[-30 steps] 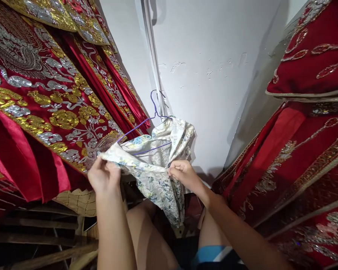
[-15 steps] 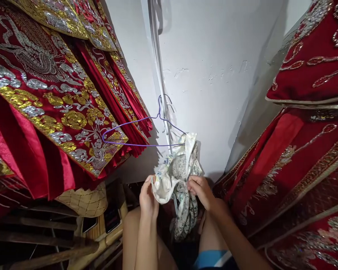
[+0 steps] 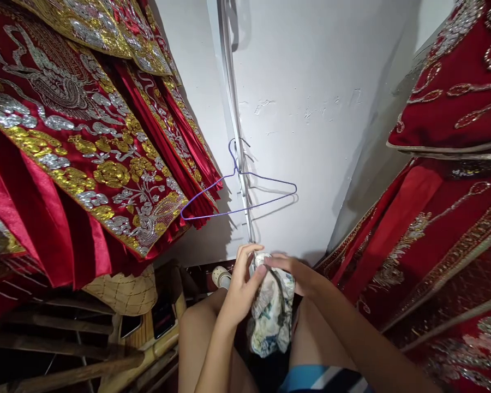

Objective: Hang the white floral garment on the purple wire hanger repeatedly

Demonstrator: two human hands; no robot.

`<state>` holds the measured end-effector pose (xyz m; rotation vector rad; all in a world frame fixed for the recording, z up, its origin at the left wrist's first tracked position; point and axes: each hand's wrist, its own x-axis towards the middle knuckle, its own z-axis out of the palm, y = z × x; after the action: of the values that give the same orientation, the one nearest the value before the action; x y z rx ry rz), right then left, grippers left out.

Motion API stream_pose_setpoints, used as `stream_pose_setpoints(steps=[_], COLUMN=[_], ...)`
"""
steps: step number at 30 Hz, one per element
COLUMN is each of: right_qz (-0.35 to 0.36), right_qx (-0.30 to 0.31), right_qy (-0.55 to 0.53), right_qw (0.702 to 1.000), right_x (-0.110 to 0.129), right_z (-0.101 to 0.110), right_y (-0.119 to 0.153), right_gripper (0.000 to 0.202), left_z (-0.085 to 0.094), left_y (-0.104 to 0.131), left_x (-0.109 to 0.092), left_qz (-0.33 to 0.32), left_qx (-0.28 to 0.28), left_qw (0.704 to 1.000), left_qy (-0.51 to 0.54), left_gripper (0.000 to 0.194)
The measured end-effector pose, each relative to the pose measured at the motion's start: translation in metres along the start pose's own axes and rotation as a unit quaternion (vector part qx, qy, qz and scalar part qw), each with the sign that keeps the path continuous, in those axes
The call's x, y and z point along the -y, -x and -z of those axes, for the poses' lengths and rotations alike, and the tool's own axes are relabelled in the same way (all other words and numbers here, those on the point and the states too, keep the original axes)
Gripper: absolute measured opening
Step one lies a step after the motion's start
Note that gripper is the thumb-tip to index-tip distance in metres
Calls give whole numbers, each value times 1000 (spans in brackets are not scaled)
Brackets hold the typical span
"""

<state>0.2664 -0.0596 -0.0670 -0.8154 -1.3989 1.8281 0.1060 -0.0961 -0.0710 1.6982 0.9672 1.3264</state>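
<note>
A purple wire hanger (image 3: 239, 210) hangs by its hook from a metal rail on the wall, with no cloth on it. Below it, a bunched white floral cloth (image 3: 274, 316) hangs between my knees from both hands. My left hand (image 3: 245, 278) has its thumb and fingers at the upper left edge of the cloth, pinching it. My right hand (image 3: 292, 270) grips the top of the cloth from the right, and its fingers are partly hidden.
Embroidered red garments (image 3: 106, 169) hang at the left, and more red garments (image 3: 442, 207) at the right. Lower left, a wooden chair (image 3: 147, 352) holds a phone (image 3: 162, 317). A pale clog (image 3: 221, 277) shows beyond my knee.
The cloth has come off the hanger's right end and moved down with my hands. My hands are closer together. The hanger has swung right.
</note>
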Motion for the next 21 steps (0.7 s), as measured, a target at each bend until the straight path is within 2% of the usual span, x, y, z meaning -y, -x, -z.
stream_pose_setpoints(steps=[2, 4, 5, 7, 10, 12, 14, 16, 19, 21], right_qz=[-46, -31, -3, 84, 247, 315, 328, 314, 277, 244], right_qx=[64, 99, 86, -3, -181, -231, -225, -199, -172, -165], right_qy=[-12, 39, 88, 205, 323, 323, 303, 292, 282, 290], right_qw=[997, 994, 992, 975, 895, 862, 866, 881, 902, 910], right_x=[13, 30, 39, 54, 68, 71, 71, 69, 60, 51], right_z=[3, 7, 10, 18, 32, 40, 45, 46, 42, 38], right_y=[4, 9, 11, 10, -6, -27, -56, -89, -133, -149], right_gripper=[32, 25, 19, 7, 6, 21, 50, 66, 58, 46], left_z=[6, 13, 18, 32, 62, 82, 96, 102, 101, 99], left_y=[-1, 0, 1, 4, 8, 10, 12, 13, 17, 19], left_x=[8, 16, 20, 24, 22, 14, 6, -1, -4, -1], left_qz=[36, 79, 96, 117, 120, 123, 128, 131, 137, 144], left_qx=[66, 153, 186, 221, 192, 158, 133, 117, 122, 138], left_qw=[997, 983, 973, 957, 949, 940, 932, 929, 926, 921], left_qy=[-12, -64, -93, -145, -221, -275, -311, -326, -330, -335], left_gripper=[43, 50, 51, 48, 44, 46, 48, 50, 51, 51])
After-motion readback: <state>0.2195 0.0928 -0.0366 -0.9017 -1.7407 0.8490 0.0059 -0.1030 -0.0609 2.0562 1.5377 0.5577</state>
